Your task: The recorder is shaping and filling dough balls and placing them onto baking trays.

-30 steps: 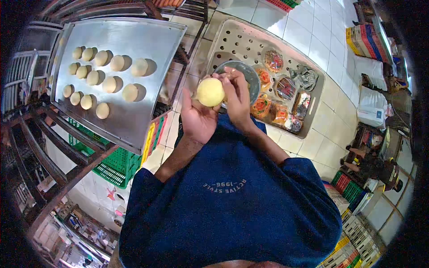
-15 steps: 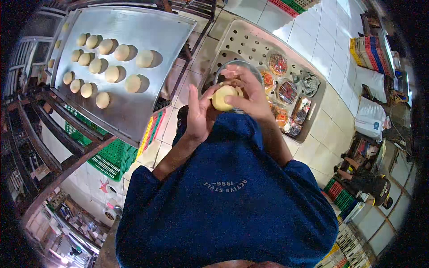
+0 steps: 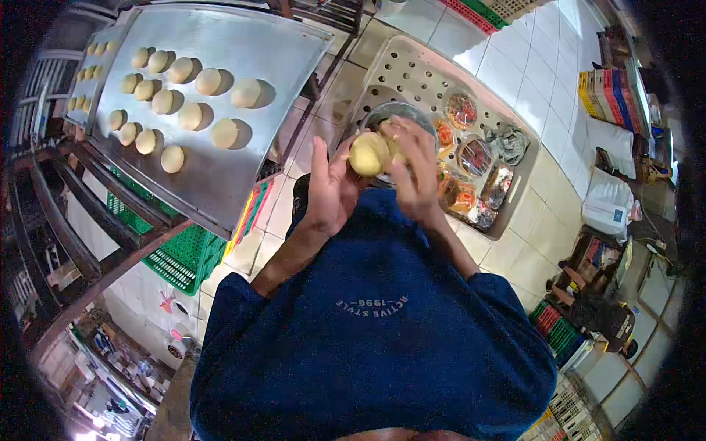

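Dough: a round, pale yellow ball of dough (image 3: 368,153) sits between both hands, above a metal bowl (image 3: 397,117).
Left hand: the left hand (image 3: 329,192) cups the ball from below and the side, palm open toward it.
Right hand: the right hand (image 3: 413,170) curls over the ball's right side, fingers touching it.
Tray: a flat steel baking tray (image 3: 243,66) to the left carries rows of shaped dough balls (image 3: 184,110).
Crate: a beige perforated plastic crate (image 3: 412,70) holds the bowl and clear tubs of filling (image 3: 474,158).

clear round tubs (image 3: 463,110) on perforated tray (image 3: 412,70) | white sacks (image 3: 609,209) right | coloured flat packs (image 3: 603,92) stacked upper right
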Tool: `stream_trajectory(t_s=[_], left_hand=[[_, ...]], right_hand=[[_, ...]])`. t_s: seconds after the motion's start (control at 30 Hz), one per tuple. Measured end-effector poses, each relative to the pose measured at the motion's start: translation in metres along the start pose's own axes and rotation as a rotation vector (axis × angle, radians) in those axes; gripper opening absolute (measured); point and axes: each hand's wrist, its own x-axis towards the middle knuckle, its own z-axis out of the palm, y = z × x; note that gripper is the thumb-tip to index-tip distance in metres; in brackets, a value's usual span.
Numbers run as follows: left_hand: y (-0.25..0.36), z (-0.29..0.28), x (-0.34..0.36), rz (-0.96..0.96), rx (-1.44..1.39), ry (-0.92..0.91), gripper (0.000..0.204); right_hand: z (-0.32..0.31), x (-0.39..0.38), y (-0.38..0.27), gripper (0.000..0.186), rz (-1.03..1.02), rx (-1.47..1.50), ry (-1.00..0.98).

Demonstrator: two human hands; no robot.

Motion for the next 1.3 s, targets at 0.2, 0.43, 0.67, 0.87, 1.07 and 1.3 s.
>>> stream_trajectory(t_s=[0.2, 0.43, 0.67, 0.87, 1.07, 1.3], left_hand=[[-0.001, 0.001, -0.001, 0.231, 0.219, -0.037, 0.083], [-0.003, -0.007, 0.004, 0.178, -0.051, -0.056, 0.084], [0.002, -0.001, -0.002, 0.234, 0.122, -0.018, 0.083], [0.007, -0.010, 0.000, 0.228, -0.248, -0.044, 0.083], [0.038, -0.023, -0.007, 0.191, -0.409, 0.291, 0.075], [0.078, -0.138, -0.041, 0.421, 0.029, 0.508, 0.068]], right_hand=[[0.004, -0.006, -0.020, 0.050, -0.061, -0.236, -0.116], [0.002, -0.009, -0.022, 0.045, -0.136, -0.176, -0.136], [0.005, -0.003, -0.031, 0.044, -0.181, -0.309, -0.189], [0.016, -0.010, -0.025, 0.038, -0.141, -0.294, -0.116], [0.022, -0.013, -0.009, 0.035, -0.165, -0.059, -0.012], [0.016, -0.031, 0.049, 0.034, 0.116, -0.088, -0.078]])
